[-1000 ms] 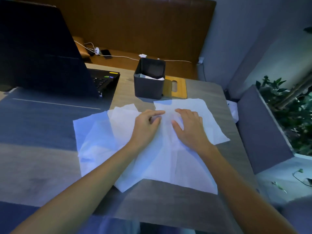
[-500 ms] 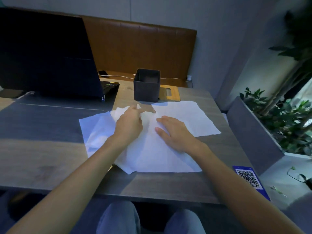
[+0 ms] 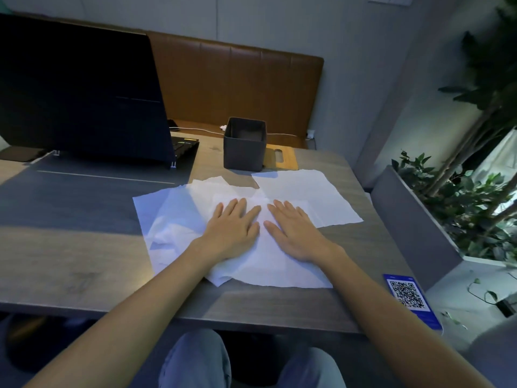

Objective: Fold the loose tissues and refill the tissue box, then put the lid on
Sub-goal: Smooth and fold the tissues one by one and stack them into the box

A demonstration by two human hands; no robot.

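Several loose white tissues [image 3: 173, 219] lie spread and overlapping on the wooden table [image 3: 84, 261]. My left hand [image 3: 232, 229] rests flat on the top sheet, fingers spread, palm down. Beside it my right hand [image 3: 293, 231] presses flat on the same sheet. Neither hand grips anything. Behind the tissues stands the dark grey square tissue box [image 3: 244, 148], open at the top. Its wooden lid [image 3: 281, 159], with a slot, lies flat on the table just right of the box.
An open black laptop [image 3: 81, 96] fills the back left of the table. A blue QR-code sticker [image 3: 408, 296] sits at the table's right front corner. A grey planter with green leaves [image 3: 458, 208] stands to the right. A brown bench and a white cable [image 3: 195, 129] lie behind.
My left hand, pinching the tissue earlier, now lies flat with fingers spread. My right hand has flattened beside it. The camera has pulled back and tilted up.
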